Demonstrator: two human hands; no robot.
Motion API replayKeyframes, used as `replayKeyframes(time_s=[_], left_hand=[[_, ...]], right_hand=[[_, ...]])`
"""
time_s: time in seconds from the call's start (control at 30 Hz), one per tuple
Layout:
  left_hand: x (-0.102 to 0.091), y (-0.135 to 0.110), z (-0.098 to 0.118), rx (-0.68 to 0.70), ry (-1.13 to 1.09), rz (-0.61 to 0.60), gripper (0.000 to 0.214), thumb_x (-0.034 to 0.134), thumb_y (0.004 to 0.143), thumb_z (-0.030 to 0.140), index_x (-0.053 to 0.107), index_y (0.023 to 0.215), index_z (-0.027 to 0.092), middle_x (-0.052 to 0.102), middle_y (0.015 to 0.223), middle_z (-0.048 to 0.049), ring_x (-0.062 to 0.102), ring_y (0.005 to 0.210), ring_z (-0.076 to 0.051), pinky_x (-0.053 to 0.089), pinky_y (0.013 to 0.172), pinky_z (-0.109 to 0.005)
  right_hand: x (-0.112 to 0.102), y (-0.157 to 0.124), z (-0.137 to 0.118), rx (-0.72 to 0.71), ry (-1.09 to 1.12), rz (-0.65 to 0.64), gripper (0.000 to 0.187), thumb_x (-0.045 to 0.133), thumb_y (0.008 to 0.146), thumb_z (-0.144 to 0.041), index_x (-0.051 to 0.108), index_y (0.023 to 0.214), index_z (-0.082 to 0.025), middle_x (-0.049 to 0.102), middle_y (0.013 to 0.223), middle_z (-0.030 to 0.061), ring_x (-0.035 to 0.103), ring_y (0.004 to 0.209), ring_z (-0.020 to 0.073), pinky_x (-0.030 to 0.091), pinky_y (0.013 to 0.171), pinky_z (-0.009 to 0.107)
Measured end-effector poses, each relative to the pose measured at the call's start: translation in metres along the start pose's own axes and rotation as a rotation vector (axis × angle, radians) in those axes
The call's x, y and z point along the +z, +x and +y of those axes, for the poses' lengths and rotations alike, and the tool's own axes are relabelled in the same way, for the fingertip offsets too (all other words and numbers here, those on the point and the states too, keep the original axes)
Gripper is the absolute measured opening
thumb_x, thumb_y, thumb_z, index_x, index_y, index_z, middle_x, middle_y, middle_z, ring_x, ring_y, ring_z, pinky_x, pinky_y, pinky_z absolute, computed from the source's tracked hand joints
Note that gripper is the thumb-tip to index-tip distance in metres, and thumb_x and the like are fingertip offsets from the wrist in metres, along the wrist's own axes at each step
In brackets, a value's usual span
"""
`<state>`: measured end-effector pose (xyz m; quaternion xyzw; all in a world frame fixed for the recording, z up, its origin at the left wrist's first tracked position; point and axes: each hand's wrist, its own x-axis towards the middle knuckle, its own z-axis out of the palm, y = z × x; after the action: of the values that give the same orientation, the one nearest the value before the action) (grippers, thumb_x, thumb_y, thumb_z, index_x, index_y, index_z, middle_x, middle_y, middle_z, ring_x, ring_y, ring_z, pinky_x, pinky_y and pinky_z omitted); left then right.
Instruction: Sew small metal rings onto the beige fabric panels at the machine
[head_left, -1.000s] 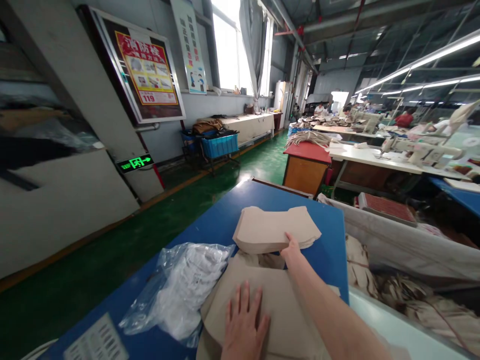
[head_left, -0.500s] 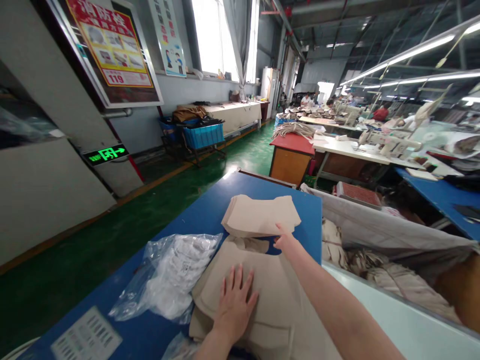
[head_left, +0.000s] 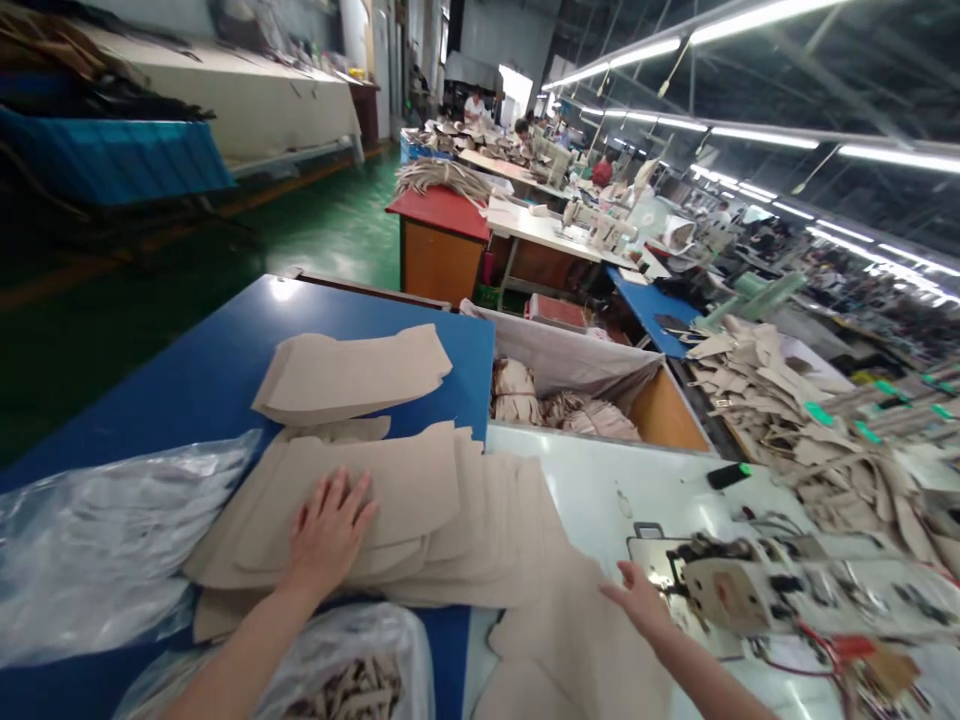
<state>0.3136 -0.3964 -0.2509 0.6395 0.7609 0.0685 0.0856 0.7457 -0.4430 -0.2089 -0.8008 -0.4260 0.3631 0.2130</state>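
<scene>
My left hand (head_left: 330,535) lies flat, fingers spread, on a fanned stack of beige cut pieces (head_left: 405,490). Over the right end of the fan, where more beige pieces (head_left: 592,640) spread across the pale machine table, my right hand (head_left: 641,605) hovers with thumb and fingers apart and nothing visible in it. A sewing machine (head_left: 750,590) stands just right of that hand. Beyond the fan, a separate beige stack (head_left: 352,375) rests on the blue tabletop (head_left: 217,360).
Clear plastic bags lie left (head_left: 120,540); a plastic-lined container (head_left: 412,650) of small brown pieces sits in front. Behind the table is a cloth-lined bin (head_left: 577,345) with beige bundles. A green-ended thread spool (head_left: 727,476) lies near the machine. Beige parts (head_left: 780,400) are heaped at right.
The view has swung right, bringing the sewing machine into sight. My right hand has moved from the far stack to the right, near the machine. My left hand stays on the pieces.
</scene>
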Motion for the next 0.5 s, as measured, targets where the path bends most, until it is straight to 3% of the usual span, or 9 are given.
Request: replayKeyframes(time_s=[0.1,0.23,0.5], left_hand=[[-0.007,0.001,0.006,0.023,-0.012,-0.014,0.051,0.030,0.089,0.035,0.048,0.132,0.013,0.040,0.141,-0.0175,0.032,0.131,-0.034,0.032,0.101,-0.051],[-0.013,-0.005,0.016,0.037,-0.009,-0.013,0.055,0.025,0.089,0.037,0.048,0.132,0.010,0.040,0.141,-0.0190,0.033,0.131,-0.034,0.034,0.101,-0.050],[-0.014,-0.029,0.027,0.080,-0.037,-0.128,0.058,0.033,0.086,0.040,0.043,0.135,0.010,0.035,0.144,-0.0179,0.029,0.134,-0.031,0.032,0.103,-0.049]], right_hand=[[0.004,-0.010,0.022,0.014,-0.130,-0.015,0.034,0.072,0.070,-0.033,0.062,0.097,-0.014,0.065,0.102,0.0105,0.059,0.101,0.0281,0.045,0.088,0.043],[0.012,-0.006,0.026,0.028,-0.222,-0.039,0.028,0.054,0.090,-0.033,0.056,0.113,-0.017,0.057,0.116,0.0079,0.058,0.100,0.0210,0.049,0.085,0.042],[0.006,-0.009,0.025,0.048,-0.207,-0.097,0.032,0.056,0.089,-0.032,0.055,0.116,-0.015,0.056,0.116,0.0081,0.058,0.099,0.0224,0.051,0.082,0.040]])
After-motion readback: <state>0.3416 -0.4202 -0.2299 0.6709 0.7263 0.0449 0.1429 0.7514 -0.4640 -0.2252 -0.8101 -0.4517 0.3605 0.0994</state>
